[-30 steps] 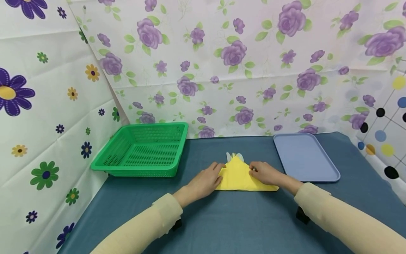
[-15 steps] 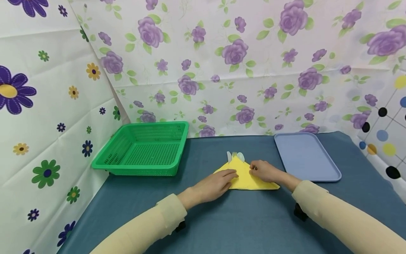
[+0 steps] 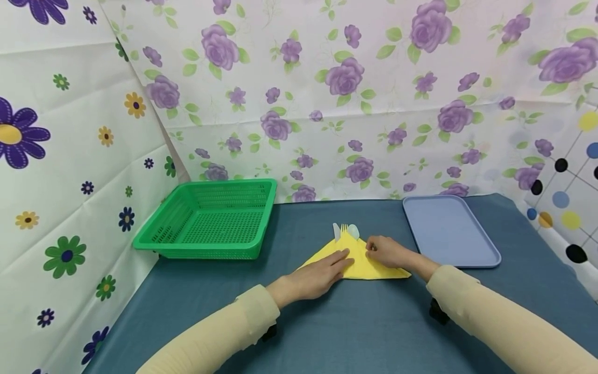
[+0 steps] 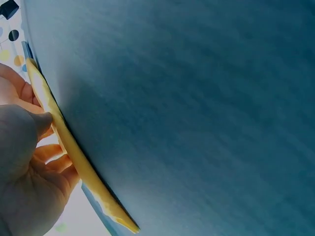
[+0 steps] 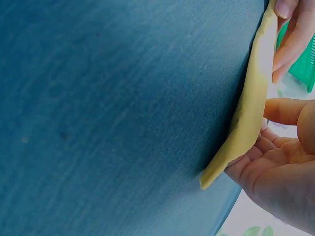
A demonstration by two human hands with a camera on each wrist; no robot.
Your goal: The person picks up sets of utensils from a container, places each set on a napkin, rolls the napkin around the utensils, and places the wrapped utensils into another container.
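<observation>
A yellow napkin [image 3: 357, 265] lies folded into a triangle on the blue cloth, its peak pointing away. Out of the peak stick the tips of a pale knife [image 3: 336, 230], a yellow fork [image 3: 344, 228] and a pale spoon [image 3: 354, 232]; the rest of them is hidden under the napkin. My left hand [image 3: 314, 278] rests on the napkin's left half with its fingers stretched across the middle. On the right slope, my right hand [image 3: 391, 252] touches the napkin with bent fingers; in the right wrist view its thumb [image 5: 281, 110] stands apart from the other fingers.
A green slotted basket [image 3: 210, 253] stands at the back left. At the right lies a light blue tray [image 3: 450, 234]. Flowered sheets [image 3: 299, 98] hang behind and to the left of the blue-covered table [image 3: 364, 332].
My left hand has moved right from the napkin's left edge to its middle and now lies flatter, baring the left slope. The right hand has stayed nearly in place.
</observation>
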